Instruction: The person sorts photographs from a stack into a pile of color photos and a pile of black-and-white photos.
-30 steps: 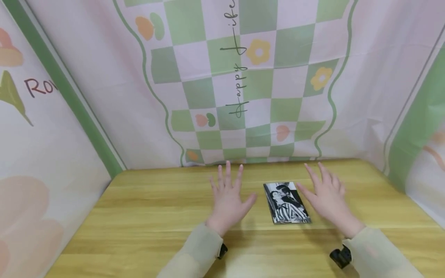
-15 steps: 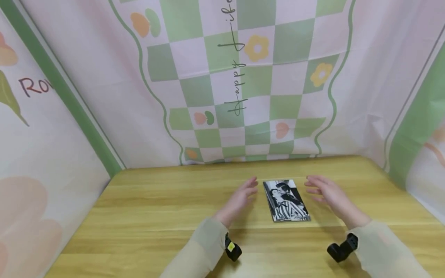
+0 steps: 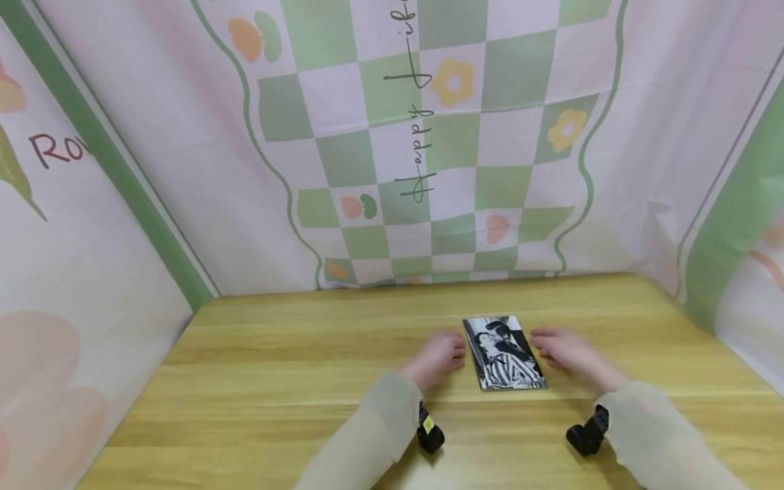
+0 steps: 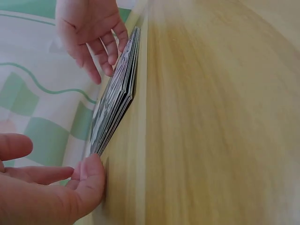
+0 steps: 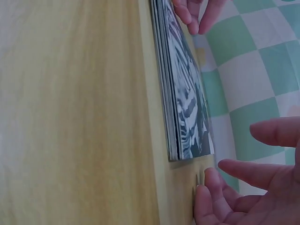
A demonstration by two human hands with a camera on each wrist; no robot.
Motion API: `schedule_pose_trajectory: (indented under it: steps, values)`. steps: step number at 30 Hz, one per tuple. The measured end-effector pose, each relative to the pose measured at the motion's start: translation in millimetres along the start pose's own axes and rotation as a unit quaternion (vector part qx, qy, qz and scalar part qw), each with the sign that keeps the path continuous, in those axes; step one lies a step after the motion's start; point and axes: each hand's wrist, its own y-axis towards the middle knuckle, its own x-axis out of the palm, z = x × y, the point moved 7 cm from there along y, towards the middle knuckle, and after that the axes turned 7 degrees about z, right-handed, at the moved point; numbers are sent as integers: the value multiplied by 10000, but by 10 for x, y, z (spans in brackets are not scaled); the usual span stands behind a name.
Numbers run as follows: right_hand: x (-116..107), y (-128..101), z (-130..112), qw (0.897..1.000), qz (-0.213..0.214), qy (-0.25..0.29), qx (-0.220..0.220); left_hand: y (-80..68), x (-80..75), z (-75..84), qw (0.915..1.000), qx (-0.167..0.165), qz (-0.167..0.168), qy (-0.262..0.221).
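Along the left edge of the wooden surface [image 3: 263, 395], a printed cloth panel [image 3: 43, 265] is hung. Further right, the left hand [image 3: 437, 354] has been brought down and inward since half a second ago, when it was held higher and farther off; a second ago its fingers were spread wide. Now its fingers are loosely bent, with thumb and forefinger near one another, and nothing is seen to be held; whether the picture stack [image 3: 505, 354] is touched by the fingertips cannot be told. A black wrist camera [image 3: 431, 435] is worn below the left sleeve [image 3: 367, 435]. The stack is laid flat a little right of the surface's middle, nearer its far right corner than its far left one, and has not been shifted; its layers are slightly fanned at one corner. To its right, the right hand [image 3: 563, 347] has likewise been lowered, with its fingers partly bent and slightly apart, just beside the stack, and a narrow gap is left in the right wrist view. By this change the stack is now flanked from both sides at surface level, though it is judged not yet to be gripped.
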Motion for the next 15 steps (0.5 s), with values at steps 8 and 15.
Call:
schedule_pose_trajectory:
  steps: [8, 15]
  values:
    - [30, 37, -34, 9982, 73, -545, -239, 982, -7, -882, 9987, 359, -265, -231]
    - [33, 44, -27, 9965, 70, -774, -312, 470, -2, -444, 9986, 58, -218, -481]
